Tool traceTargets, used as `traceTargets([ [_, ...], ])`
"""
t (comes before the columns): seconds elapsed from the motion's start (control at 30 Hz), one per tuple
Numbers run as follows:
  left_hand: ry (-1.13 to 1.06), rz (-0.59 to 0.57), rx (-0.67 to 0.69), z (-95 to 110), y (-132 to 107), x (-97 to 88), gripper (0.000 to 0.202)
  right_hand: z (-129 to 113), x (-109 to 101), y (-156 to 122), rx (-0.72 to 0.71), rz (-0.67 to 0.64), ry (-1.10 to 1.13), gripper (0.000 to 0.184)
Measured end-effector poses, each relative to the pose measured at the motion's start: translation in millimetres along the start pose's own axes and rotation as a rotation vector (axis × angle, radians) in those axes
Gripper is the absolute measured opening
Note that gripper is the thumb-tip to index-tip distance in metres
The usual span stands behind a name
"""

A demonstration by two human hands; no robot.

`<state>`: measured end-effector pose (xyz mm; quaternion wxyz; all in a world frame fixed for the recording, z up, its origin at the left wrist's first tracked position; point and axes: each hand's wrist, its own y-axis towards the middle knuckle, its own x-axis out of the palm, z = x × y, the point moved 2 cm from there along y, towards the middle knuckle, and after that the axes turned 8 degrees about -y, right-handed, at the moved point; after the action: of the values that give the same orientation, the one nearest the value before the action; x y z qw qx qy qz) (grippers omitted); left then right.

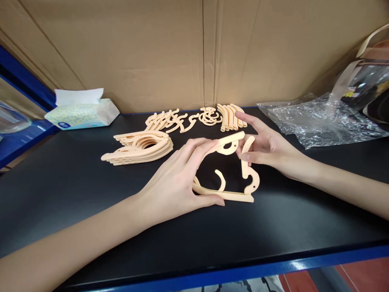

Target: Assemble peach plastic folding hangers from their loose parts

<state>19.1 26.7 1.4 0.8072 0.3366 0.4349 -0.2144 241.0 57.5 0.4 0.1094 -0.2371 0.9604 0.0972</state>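
Clasped peach hanger in curled left hand above table, pinched its upright arm with right hand; stacked hangers just beyond left hand.

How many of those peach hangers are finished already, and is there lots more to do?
Looks done: a stack of several folded hangers on the black table. In hand: the left hand and right hand both grip one hanger, its pieces bent into a loop. Probably left: loose hooks and a bundle of arm pieces by the cardboard wall, untouched.
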Motion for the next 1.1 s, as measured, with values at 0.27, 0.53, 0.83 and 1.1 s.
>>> traceTargets([
  [0.27,-0.023,-0.009,-0.032,-1.4,-1.8,0.8,0.094,1.8,-2.5,0.4,-0.014,0.029,-0.025,0.075],
  [0.53,-0.053,-0.033,-0.057,-3.6,-2.4,1.2,0.087,-0.3,-1.9,0.4,0.0,0.001,-0.035,0.064],
  [0.83,-0.084,-0.055,-0.077,-3.8,-1.3,-0.3,0.045,-2.8,0.5,-1.6,-0.001,-0.032,-0.049,0.059],
  [1.1,-0.112,-0.005,-0.047,-5.1,-2.5,0.5,0.038,0.6,-0.8,-1.3,-0.024,-0.053,-0.094,0.058],
])
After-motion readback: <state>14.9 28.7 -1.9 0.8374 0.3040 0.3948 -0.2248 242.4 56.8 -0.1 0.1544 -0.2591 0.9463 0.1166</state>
